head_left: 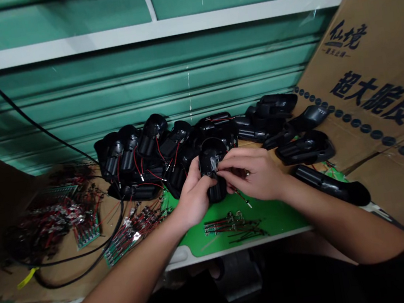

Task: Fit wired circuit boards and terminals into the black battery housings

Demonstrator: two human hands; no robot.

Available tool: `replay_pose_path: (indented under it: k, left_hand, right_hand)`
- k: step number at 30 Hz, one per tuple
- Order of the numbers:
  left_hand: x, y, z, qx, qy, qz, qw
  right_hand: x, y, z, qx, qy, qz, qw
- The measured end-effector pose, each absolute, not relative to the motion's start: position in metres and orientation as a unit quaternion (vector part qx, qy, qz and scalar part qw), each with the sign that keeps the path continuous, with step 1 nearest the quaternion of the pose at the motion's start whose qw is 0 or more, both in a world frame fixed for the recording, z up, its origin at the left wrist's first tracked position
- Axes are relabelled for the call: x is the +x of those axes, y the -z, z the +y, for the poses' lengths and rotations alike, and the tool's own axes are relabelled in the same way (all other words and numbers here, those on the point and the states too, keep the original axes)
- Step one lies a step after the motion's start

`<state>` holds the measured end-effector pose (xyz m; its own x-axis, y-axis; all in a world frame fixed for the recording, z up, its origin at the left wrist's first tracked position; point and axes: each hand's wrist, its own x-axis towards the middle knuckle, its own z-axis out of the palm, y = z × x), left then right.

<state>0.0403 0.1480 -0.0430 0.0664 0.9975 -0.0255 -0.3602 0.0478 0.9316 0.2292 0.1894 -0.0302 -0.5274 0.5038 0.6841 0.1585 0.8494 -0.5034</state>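
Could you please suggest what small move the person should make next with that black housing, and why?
Probably keep the left hand gripping the black plastic housing steady while the right hand seats the thin wire there: the right fingertips pinch at the housing, and the wire trails loose.
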Motion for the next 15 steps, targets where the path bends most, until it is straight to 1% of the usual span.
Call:
replay_pose_path:
  k: [8,11,13,15]
  left_hand:
    - [0.0419,0.0413,0.1461,0.398,-0.553,0.401,0.613]
    - [0.0426,0.0416,0.1456,0.398,-0.542,0.388,0.63]
    - [0.0421,0.0428,0.1458,0.398,-0.533,0.383,0.641]
    - [0.0408,0.0439,0.1462,0.397,-0.545,0.385,0.631]
  right_hand:
    - [0.2288,0.032,0.1903,-0.192,-0.176,-0.857,0.445]
    - [0.2291,0.0317,0.1933,-0.187,-0.164,-0.859,0.449]
    - [0.2296,0.0302,0.1944,-0.183,-0.18,-0.859,0.443]
    - [0.2298,0.0283,0.1934,-0.191,-0.236,-0.847,0.437]
